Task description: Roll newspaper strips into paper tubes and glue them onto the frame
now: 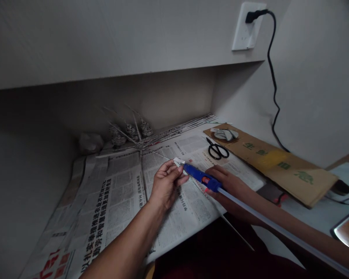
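My left hand (167, 184) pinches a small white piece of paper (178, 160) and what appears to be a thin rolled paper stick (238, 232) running under both hands. My right hand (228, 180) is wrapped around a blue hot glue gun (196, 174). Its nozzle meets the paper at my left fingertips; whether glue is flowing cannot be made out. A long translucent glue stick (279, 225) trails from the gun's back along my right forearm. Beyond my left hand, several paper sticks cross at a bundle (141, 146) on the newspaper.
Newspaper sheets (116, 209) cover the tabletop. Black-handled scissors (217, 151) lie beside a cardboard strip (267, 159) with a crumpled lump (225, 134) on it. Woven cone shapes (130, 131) stand under the overhang at the back. A black cord (275, 89) hangs from the wall socket (246, 29).
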Demonstrator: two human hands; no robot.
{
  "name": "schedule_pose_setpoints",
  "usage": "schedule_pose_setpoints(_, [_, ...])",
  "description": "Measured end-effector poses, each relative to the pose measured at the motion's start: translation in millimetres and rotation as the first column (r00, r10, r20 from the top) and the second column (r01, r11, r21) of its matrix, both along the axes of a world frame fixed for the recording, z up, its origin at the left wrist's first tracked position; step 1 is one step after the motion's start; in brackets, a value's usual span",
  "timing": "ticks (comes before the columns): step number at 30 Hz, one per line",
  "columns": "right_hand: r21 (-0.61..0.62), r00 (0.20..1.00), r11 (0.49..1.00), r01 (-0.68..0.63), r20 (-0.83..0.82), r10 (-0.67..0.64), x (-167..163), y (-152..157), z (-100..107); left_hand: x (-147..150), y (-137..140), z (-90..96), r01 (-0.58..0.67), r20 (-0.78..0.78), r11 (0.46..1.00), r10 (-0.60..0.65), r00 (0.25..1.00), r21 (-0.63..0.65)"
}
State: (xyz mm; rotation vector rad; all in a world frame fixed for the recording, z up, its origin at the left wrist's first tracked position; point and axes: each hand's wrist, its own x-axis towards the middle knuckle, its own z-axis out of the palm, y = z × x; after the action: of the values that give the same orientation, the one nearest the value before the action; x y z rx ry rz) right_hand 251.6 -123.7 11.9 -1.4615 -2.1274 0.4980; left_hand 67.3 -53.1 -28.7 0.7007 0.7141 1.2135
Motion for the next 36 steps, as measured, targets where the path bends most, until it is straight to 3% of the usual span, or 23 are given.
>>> schedule_pose_setpoints(11, [0.081, 0.998, 0.995, 0.049, 0.044, -0.053, 14, 1, -7, 1, 0, -0.2, 0.007, 0.015, 1.000, -0.007, 1.000, 0.007])
schedule_pose_setpoints(18, [0.122, 0.993, 0.989, 0.088, 0.063, -0.096, 24, -6, 9, 0, 0, 0.6, 0.040, -0.010, 0.999, -0.040, 0.999, -0.004])
schedule_pose_setpoints(28, [0.098, 1.000, 0.995, -0.026, 0.006, 0.026, 8, -10, 14, -1, 1, 1.7, 0.060, 0.008, 0.998, -0.060, 0.998, -0.026])
schedule_pose_setpoints(36, [0.162, 0.999, 0.987, 0.016, 0.029, -0.021, 11, -12, 11, -1, 1, 0.9, 0.063, 0.015, 0.998, -0.063, 0.998, -0.019])
